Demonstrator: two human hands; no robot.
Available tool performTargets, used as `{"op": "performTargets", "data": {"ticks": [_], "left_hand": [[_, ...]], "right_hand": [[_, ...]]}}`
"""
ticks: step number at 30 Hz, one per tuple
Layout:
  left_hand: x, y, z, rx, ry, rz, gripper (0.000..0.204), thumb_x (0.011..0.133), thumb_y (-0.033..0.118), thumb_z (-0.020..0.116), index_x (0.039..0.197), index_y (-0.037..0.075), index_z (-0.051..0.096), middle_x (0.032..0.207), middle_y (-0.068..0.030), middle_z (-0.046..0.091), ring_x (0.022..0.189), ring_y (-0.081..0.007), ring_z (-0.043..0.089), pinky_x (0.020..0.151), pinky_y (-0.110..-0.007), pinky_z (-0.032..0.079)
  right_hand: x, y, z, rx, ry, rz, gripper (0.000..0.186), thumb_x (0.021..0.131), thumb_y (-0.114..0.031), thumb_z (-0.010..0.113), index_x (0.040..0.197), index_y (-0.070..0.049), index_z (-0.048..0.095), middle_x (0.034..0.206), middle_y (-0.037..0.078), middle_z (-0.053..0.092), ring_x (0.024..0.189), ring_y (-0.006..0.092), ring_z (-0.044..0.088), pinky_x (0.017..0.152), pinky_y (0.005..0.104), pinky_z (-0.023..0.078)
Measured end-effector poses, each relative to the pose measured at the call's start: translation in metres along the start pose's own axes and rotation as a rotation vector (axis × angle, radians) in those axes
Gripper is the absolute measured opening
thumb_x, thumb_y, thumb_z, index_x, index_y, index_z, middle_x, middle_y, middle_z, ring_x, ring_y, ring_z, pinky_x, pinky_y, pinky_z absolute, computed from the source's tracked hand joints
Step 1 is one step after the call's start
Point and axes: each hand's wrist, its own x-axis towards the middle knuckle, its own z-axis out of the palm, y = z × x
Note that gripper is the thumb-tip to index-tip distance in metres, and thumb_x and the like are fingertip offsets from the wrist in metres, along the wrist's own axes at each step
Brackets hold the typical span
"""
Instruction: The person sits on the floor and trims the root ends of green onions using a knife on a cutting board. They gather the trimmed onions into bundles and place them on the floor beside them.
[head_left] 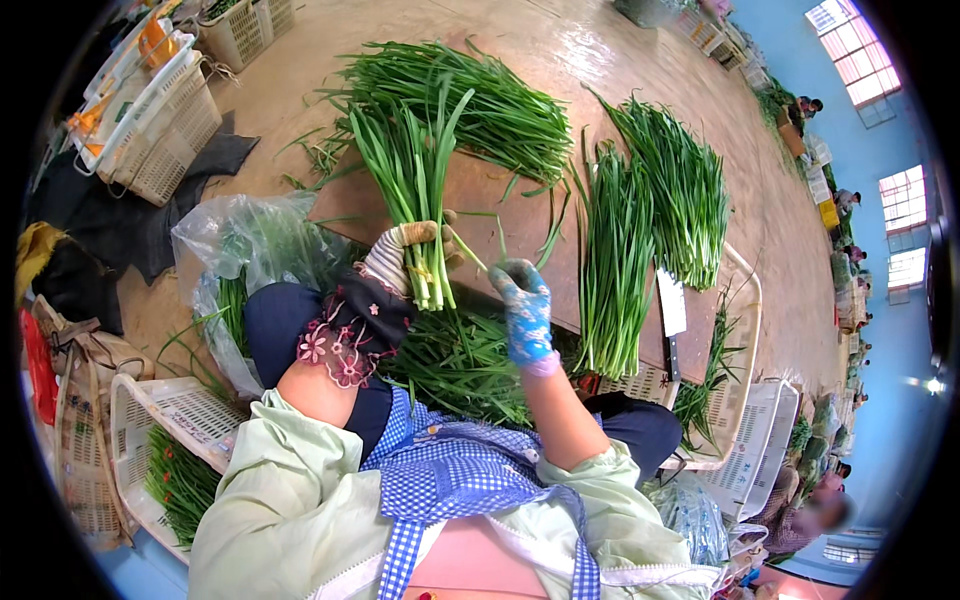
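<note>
The left hand, in a tan glove with a striped cuff, has its grip closed around a bundle of long, flat green leaves with pale stalk ends. The bundle is held above the near left part of a flat brown board, leaf tips toward the far edge, pale ends toward the person. The right hand, in a blue patterned glove, is near the board's near edge, its thumb and forefinger drawn close together beside the end of a thin pale-green stalk sticking out of the bundle; whether they pinch it I cannot tell.

As far as can be judged, two neat green bundles, a nearer one and a farther one, already lie arranged on the board's right side. A knife with a white blade and dark handle lies beside them, toward the near right corner. The held bundle seems partway tidied, with at least that stray stalk left. The broad green heap along the far edge and the loose green leaves below the near edge look not yet sorted.
</note>
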Motion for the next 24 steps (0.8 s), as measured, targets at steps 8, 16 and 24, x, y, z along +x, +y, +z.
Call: {"op": "performTargets", "data": {"ticks": [8, 16, 24], "left_hand": [[-0.008, 0.009, -0.007, -0.135, -0.231, -0.002, 0.051, 0.077, 0.007, 0.065, 0.122, -0.003, 0.042, 0.088, -0.0125, 0.066, 0.08, -0.0253, 0.064, 0.085, -0.042, 0.049], [-0.008, -0.004, -0.002, 0.052, -0.189, -0.112, 0.058, 0.074, 0.008, 0.067, 0.125, -0.002, 0.041, 0.084, -0.0095, 0.065, 0.076, -0.0237, 0.061, 0.081, -0.042, 0.047], [-0.011, 0.004, 0.001, 0.083, -0.167, 0.047, 0.057, 0.073, 0.01, 0.067, 0.121, -0.004, 0.039, 0.081, -0.0129, 0.063, 0.077, -0.0267, 0.064, 0.086, -0.044, 0.051]], "right_hand": [[-0.009, 0.011, -0.052, -0.267, -0.368, 0.223, 0.035, 0.089, -0.03, 0.053, 0.105, -0.001, 0.062, 0.094, 0.009, 0.067, 0.085, 0.0196, 0.064, 0.079, 0.0299, 0.048], [0.032, 0.044, -0.001, 0.015, -0.522, -0.133, 0.024, 0.091, -0.023, 0.05, 0.103, -0.004, 0.057, 0.085, 0.005, 0.061, 0.069, 0.0166, 0.057, 0.063, 0.0263, 0.046], [0.003, 0.034, -0.038, -0.393, -0.297, -0.045, 0.021, 0.084, -0.025, 0.059, 0.091, -0.005, 0.061, 0.074, 0.007, 0.06, 0.067, 0.0146, 0.056, 0.065, 0.0262, 0.047]]}}
